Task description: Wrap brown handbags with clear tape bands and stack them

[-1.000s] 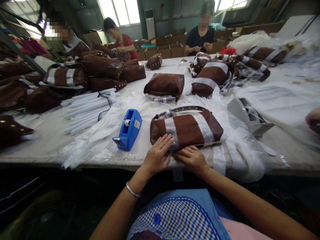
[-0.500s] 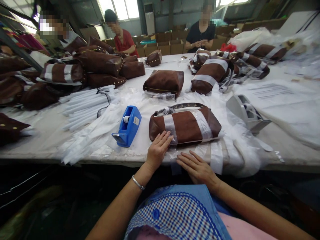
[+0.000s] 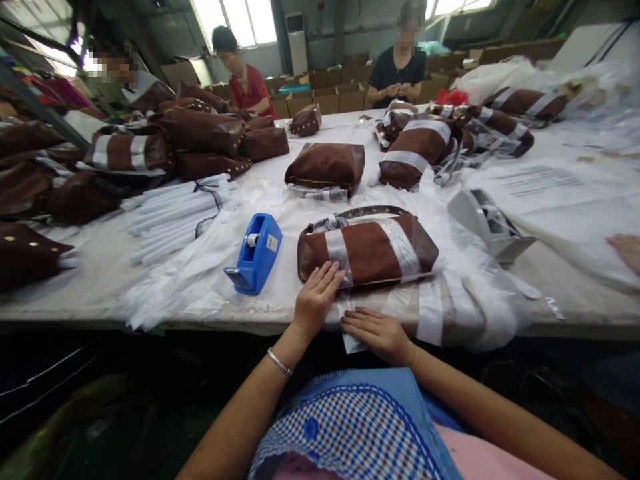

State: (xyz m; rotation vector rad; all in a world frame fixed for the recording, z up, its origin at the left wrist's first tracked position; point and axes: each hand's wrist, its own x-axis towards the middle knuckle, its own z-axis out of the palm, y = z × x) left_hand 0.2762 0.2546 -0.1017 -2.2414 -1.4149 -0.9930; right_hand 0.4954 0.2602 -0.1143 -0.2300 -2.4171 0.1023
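A brown handbag (image 3: pixel 364 252) lies on its side at the table's front, with two pale plastic strips wrapped across it and its dark strap (image 3: pixel 375 211) along the back. My left hand (image 3: pixel 316 297) rests with stretched fingers on the bag's front edge, over the left strip (image 3: pixel 338 245). Just below the bag, my right hand (image 3: pixel 381 335) lies with fingers extended on a clear plastic strip (image 3: pixel 354 345) that hangs over the table edge. Left of the bag stands a blue tape dispenser (image 3: pixel 256 255).
Right of the bag sits a grey tape dispenser (image 3: pixel 487 227). White rolled tubes (image 3: pixel 173 212) lie to the left. Brown bags are piled at the back left (image 3: pixel 200 130) and back right (image 3: pixel 415 150). Another person's hand (image 3: pixel 627 250) shows at the right edge; several people stand behind the table.
My right hand has shifted slightly left, and more of the clear strip shows below it. My left hand stays on the bag. Another person's hand has appeared at the right edge.
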